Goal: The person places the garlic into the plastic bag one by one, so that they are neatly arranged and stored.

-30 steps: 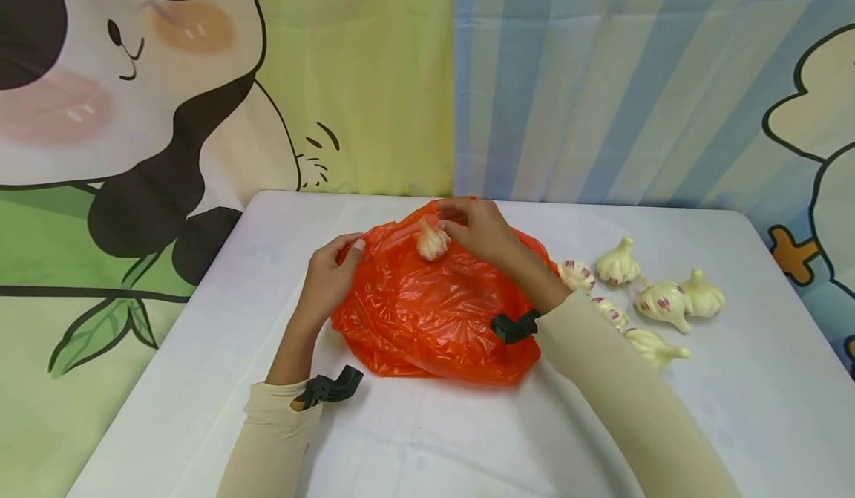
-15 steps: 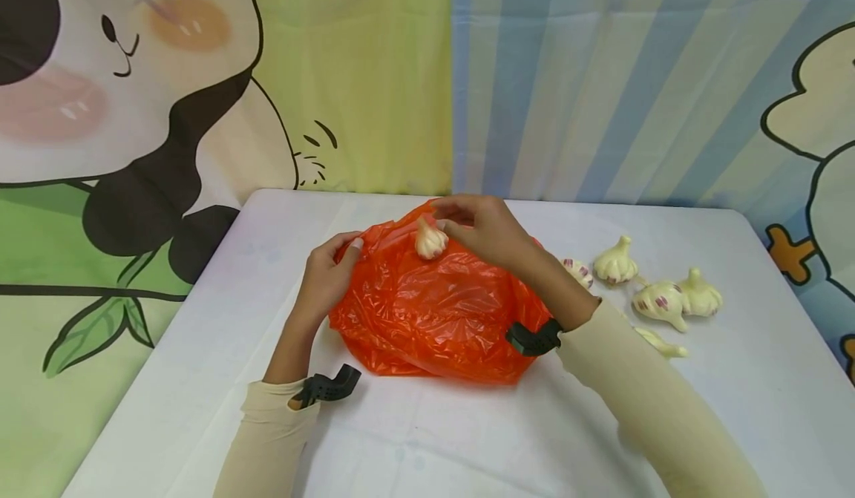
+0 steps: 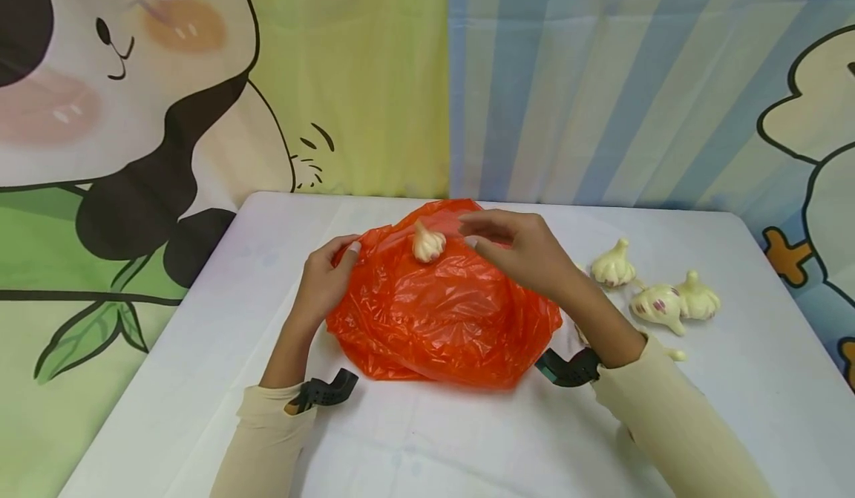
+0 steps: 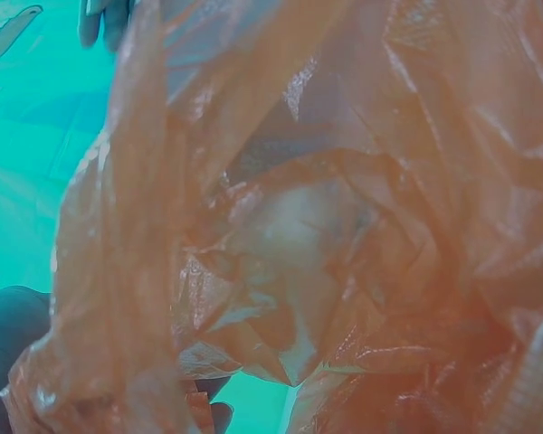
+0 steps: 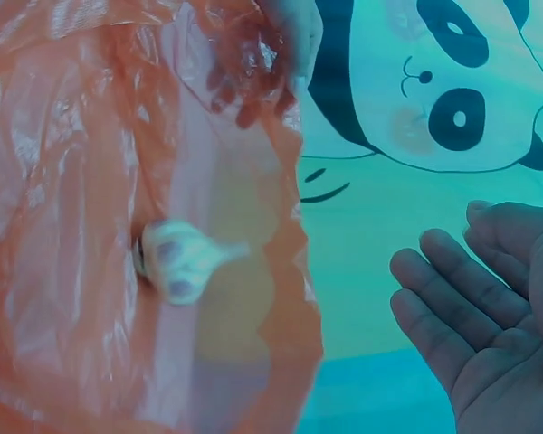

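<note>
An orange-red plastic bag lies crumpled on the white table. My left hand pinches the bag's left edge between thumb and fingers; the film covers most of the left wrist view. A garlic bulb shows against the upper part of the bag, its stem pointing up and away. In the right wrist view the same bulb rests on the film. Just right of it, my right hand hovers over the bag with nothing in it. Its fingers are extended and loosely bent.
Several more garlic bulbs lie on the table to the right, some partly hidden behind my right forearm. A printed curtain with a panda stands behind the table's far edge. Each wrist wears a black camera mount.
My right hand has drawn away from the garlic bulb, to the right. The bulb stays on the bag. My left hand keeps its hold on the bag's edge.
</note>
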### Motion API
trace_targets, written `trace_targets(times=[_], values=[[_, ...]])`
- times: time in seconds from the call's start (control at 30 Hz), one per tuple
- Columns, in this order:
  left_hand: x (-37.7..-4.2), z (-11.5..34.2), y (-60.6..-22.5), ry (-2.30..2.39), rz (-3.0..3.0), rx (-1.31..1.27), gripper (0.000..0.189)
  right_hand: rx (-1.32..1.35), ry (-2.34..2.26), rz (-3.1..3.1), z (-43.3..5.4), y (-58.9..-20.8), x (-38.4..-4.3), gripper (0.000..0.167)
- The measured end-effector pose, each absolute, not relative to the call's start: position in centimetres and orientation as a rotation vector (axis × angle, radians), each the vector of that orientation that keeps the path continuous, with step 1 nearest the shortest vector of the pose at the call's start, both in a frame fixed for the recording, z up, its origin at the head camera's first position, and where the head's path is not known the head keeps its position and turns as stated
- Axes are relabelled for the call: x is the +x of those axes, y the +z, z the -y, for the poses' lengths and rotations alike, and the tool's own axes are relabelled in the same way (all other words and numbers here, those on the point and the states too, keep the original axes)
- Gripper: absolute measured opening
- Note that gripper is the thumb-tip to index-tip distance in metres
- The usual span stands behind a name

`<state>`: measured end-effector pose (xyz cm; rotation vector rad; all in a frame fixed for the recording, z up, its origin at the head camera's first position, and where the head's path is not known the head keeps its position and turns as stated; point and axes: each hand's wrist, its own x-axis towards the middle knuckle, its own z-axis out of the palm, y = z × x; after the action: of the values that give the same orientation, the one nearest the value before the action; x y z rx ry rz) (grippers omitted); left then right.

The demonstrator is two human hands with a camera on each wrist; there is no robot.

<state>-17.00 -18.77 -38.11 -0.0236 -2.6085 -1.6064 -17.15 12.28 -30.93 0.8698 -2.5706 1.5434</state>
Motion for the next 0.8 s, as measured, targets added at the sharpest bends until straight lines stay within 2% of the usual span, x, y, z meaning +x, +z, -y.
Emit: trace_targets(times=[0.4, 0.8], values=[[-17.1, 18.7, -38.2, -1.606, 2.608, -0.028, 0.043, 0.685, 1.387, 2.615, -17.9, -31.3, -15.1, 0.028], [-16.9, 18.8, -38.1, -1.615, 2.609, -0.032, 0.044, 0.614, 1.409, 2.55, -22.7, -32.2, -12.2, 0.029]])
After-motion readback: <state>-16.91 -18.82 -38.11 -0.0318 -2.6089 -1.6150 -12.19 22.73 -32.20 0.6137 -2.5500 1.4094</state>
